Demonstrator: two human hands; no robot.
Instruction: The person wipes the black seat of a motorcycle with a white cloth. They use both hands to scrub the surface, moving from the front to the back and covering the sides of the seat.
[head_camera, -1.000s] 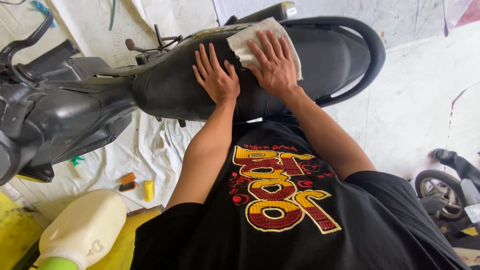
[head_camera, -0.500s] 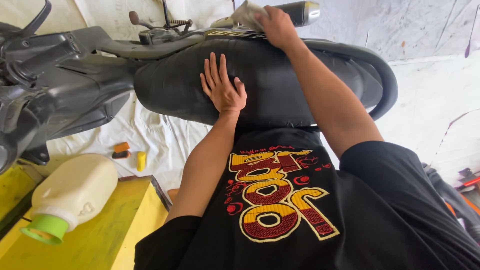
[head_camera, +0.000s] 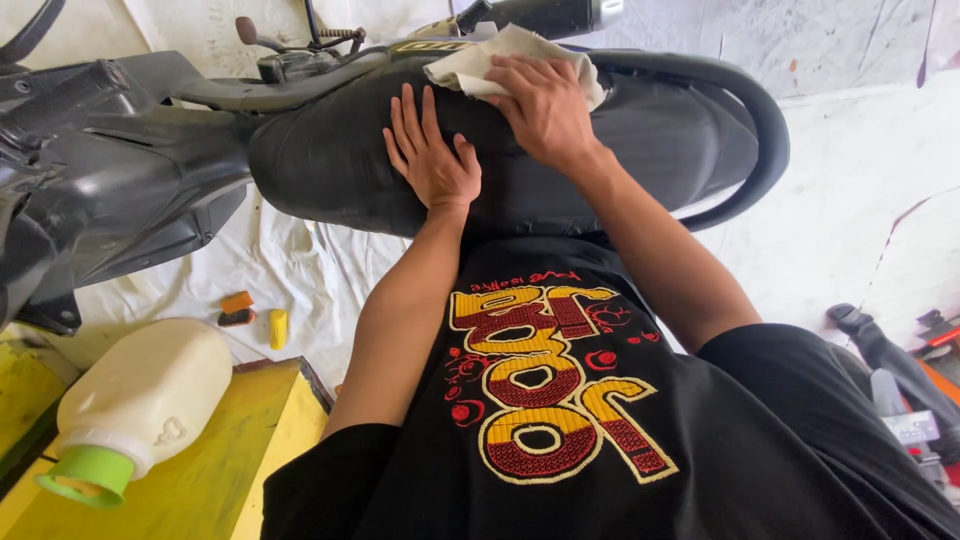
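Right hand (head_camera: 545, 105) presses a soft, limp beige cloth (head_camera: 500, 60) flat on the far side of the black seat (head_camera: 640, 140). Left hand (head_camera: 430, 160), fingers spread and holding nothing, rests on the seat's near side. The cloth likely bunches easily, so a flat palm on top should grip it best.

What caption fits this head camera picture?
Right hand presses a pale cloth on a black scooter seat; left hand lies flat beside it.

A cream plastic jug (head_camera: 140, 392) with a green cap (head_camera: 88, 475) is lying on its side on a yellow table (head_camera: 215, 470) at lower left. Beyond it, a small orange-and-black piece (head_camera: 237, 308) and a yellow one (head_camera: 277, 328) are sitting on the white sheet (head_camera: 850, 200) covering the floor. At far right, what may be dark tools (head_camera: 900, 375) are lying partly out of view.
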